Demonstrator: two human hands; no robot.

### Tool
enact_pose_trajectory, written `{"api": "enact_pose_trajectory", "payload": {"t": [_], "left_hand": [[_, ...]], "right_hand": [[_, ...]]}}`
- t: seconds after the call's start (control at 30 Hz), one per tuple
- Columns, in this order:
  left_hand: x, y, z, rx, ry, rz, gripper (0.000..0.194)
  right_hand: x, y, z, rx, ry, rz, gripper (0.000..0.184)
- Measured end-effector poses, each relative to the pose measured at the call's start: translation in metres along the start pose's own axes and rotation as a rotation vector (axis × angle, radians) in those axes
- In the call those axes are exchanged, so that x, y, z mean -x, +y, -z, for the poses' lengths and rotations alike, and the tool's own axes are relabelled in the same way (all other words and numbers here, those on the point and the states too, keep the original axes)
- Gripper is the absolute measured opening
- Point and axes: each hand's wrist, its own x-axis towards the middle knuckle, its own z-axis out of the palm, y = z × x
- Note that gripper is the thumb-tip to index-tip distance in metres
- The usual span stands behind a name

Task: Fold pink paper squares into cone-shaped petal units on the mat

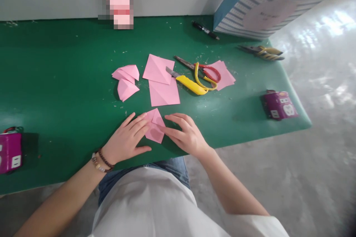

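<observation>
A pink sheet of paper (155, 132) with folded-in edges lies flat near the front edge of the green table. My left hand (128, 135) rests on its left side, fingers stretched out and the thumb apart. At the paper's right edge is my right hand (185, 132), its fingers loosely bent and spread, one fingertip touching the paper. Beyond them lie two creased pink squares (164, 94), partly overlapping. To their left sit folded pink paper pieces (126, 80). A yellow-handled utility knife (191, 86) lies with its blade over the upper square.
Scissors (198, 69) with red and yellow handles overlap more pink sheets (224, 76). A black pen (205, 30), pliers (263, 52) and a striped box (258, 11) are at the back right. Purple blocks (280, 105) stand near both ends of the green table (61, 81).
</observation>
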Motion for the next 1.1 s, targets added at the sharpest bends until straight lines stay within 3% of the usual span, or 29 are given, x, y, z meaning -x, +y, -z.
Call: {"api": "enact_pose_trajectory", "payload": {"t": [0.4, 0.63, 0.73, 0.93, 1.1], "left_hand": [[0.002, 0.0, 0.005, 0.063, 0.064, 0.013, 0.044], [0.003, -0.001, 0.005, 0.077, 0.123, -0.017, 0.032], [0.005, -0.002, 0.005, 0.097, 0.127, -0.058, 0.027], [0.006, -0.003, 0.005, 0.144, 0.158, -0.102, 0.023], [0.006, -0.003, 0.005, 0.144, 0.173, -0.093, 0.022]], "right_hand": [[0.004, -0.014, -0.009, 0.031, -0.032, 0.084, 0.025], [0.001, -0.015, -0.012, 0.017, -0.013, 0.074, 0.014], [-0.002, -0.017, -0.012, -0.044, 0.004, 0.015, 0.012], [-0.008, -0.026, -0.013, -0.117, 0.012, -0.235, 0.01], [-0.01, -0.032, -0.015, -0.094, -0.006, -0.26, 0.013]]}}
